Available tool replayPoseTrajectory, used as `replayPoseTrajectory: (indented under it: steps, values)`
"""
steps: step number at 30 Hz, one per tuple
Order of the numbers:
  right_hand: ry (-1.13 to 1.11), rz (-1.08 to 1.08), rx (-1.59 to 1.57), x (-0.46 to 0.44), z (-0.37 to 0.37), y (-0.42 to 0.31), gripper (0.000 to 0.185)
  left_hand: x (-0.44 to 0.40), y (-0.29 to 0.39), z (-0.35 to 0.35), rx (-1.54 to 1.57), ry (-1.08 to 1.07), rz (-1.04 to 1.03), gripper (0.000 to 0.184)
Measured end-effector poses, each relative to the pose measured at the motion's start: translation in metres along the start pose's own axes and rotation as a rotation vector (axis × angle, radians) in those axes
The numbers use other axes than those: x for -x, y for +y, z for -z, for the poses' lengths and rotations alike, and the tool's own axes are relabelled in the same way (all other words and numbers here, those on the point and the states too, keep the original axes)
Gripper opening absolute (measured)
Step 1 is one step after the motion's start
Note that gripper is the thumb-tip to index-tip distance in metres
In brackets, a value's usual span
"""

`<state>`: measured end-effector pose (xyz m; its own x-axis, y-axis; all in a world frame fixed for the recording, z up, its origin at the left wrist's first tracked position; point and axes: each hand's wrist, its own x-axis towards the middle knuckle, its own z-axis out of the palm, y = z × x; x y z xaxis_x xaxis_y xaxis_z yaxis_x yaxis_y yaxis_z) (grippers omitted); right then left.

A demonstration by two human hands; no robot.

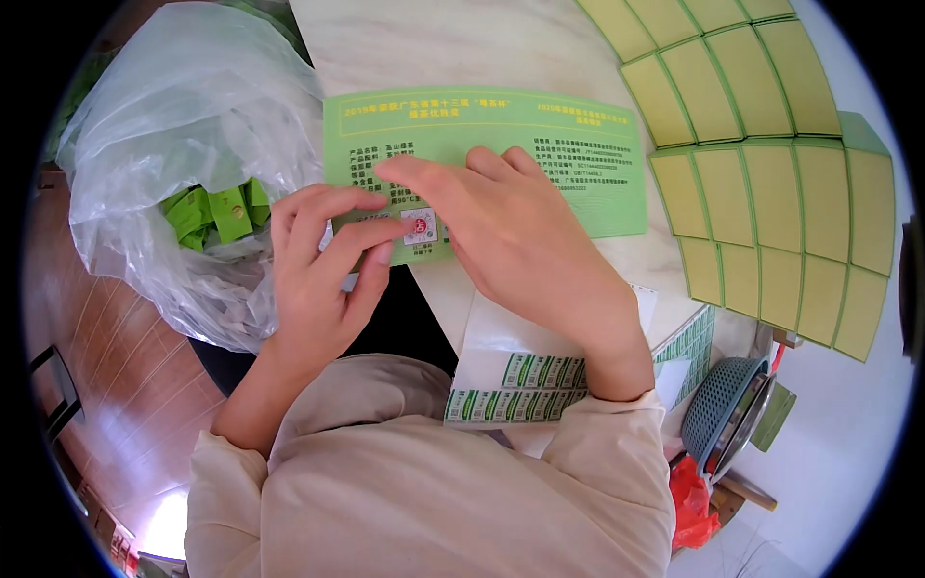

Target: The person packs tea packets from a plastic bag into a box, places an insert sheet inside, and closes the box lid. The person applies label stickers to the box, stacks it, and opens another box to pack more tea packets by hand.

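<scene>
1. Spreading across the pale marbled counter [462, 48]: a flat, bright green rectangular card [472, 127] with yellow headings and black Chinese text. It lies in front of the person, and both hands are over it.
2. Left hand [332, 246]: fingers partly curled, thumb below them, tips at the card's lower left. Middle fingertip is at a small white square code label with a red centre [422, 222]. Can't tell if the tips pinch anything.
3. Right hand [515, 226]: index finger extended left over the black text, other fingers bent, palm down over the card's middle. Thumb is hidden. Can't tell if it has hold of anything.
4. Near the right wrist: a white sheet with rows of green-and-white printed stickers [525, 376], partly under the forearm. A second green-and-white sticker sheet [689, 352] is just beyond the wrist.
5. Left of the card: a large translucent plastic bag [173, 87], open, with small shiny green packets [229, 214] inside.
6. Far right: rows of pale yellow-green, box-like rectangles with green edges [771, 183], side by side.
7. Lower right: a blue-grey perforated plastic basket [715, 409], tilted, above a crumpled red plastic bag [692, 501].
</scene>
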<state>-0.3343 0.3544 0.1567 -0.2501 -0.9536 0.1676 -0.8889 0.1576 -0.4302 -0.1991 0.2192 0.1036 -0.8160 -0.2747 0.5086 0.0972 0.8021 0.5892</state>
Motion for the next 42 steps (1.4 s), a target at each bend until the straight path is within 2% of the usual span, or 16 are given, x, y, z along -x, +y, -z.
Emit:
replayPoseTrajectory:
  steps: [4, 10, 12, 16, 19, 20, 21, 25, 26, 29, 31, 35, 37, 38, 40, 42]
  values:
    - [0.064, 0.071, 0.112, 0.0, -0.002, -0.002, 0.047, 0.002, 0.001, 0.0, -0.004, -0.009, 0.008, 0.023]
    - [0.018, -0.056, 0.186, 0.004, 0.003, -0.009, 0.056, 0.003, 0.003, 0.002, -0.033, -0.019, -0.013, 0.024]
    - [0.055, -0.164, 0.128, 0.006, 0.002, -0.011, 0.057, 0.004, 0.003, 0.002, -0.037, -0.014, -0.021, 0.023]
    - [0.194, -0.172, 0.172, 0.01, 0.0, 0.0, 0.056, 0.005, 0.005, 0.002, -0.039, -0.009, -0.012, 0.024]
    - [0.17, -0.143, 0.042, 0.014, 0.016, 0.019, 0.044, 0.007, 0.012, 0.007, -0.207, -0.107, -0.045, 0.031]
    - [0.082, -0.277, -0.103, 0.015, 0.027, 0.025, 0.036, 0.006, 0.017, 0.009, -0.215, -0.1, -0.056, 0.031]
    - [-0.008, -0.408, -0.25, 0.015, 0.037, 0.031, 0.031, 0.004, 0.026, 0.01, -0.269, -0.186, -0.107, 0.04]
    - [0.093, -0.504, -0.464, 0.021, 0.047, 0.068, 0.03, -0.003, 0.038, -0.006, -0.377, -0.362, -0.188, 0.069]
    - [0.057, -0.567, -0.576, 0.021, 0.052, 0.068, 0.03, -0.006, 0.041, -0.013, -0.381, -0.355, -0.196, 0.069]
    - [0.039, -0.609, -0.697, 0.019, 0.053, 0.068, 0.028, -0.016, 0.048, -0.037, -0.268, -0.382, -0.238, 0.075]
    - [0.052, -0.58, -0.703, 0.016, 0.047, 0.07, 0.027, -0.02, 0.051, -0.054, -0.193, -0.432, -0.397, 0.076]
    - [0.121, -0.594, -0.645, 0.014, 0.04, 0.07, 0.023, -0.017, 0.062, -0.063, -0.177, -0.401, -0.555, 0.071]
    - [0.179, -0.583, -0.624, 0.022, 0.04, 0.07, 0.022, -0.013, 0.071, -0.041, 0.576, -0.872, -0.203, 0.062]
    - [0.22, -0.582, -0.57, 0.028, 0.042, 0.07, 0.021, -0.011, 0.071, -0.026, 0.589, -0.776, -0.26, 0.054]
    - [0.287, -0.578, -0.52, 0.045, 0.045, 0.078, 0.02, -0.005, 0.046, -0.01, 0.584, -0.388, -0.225, 0.046]
    - [0.513, -0.539, -0.174, 0.076, 0.05, 0.095, 0.019, -0.002, 0.014, 0.011, 0.583, -0.014, 0.199, 0.037]
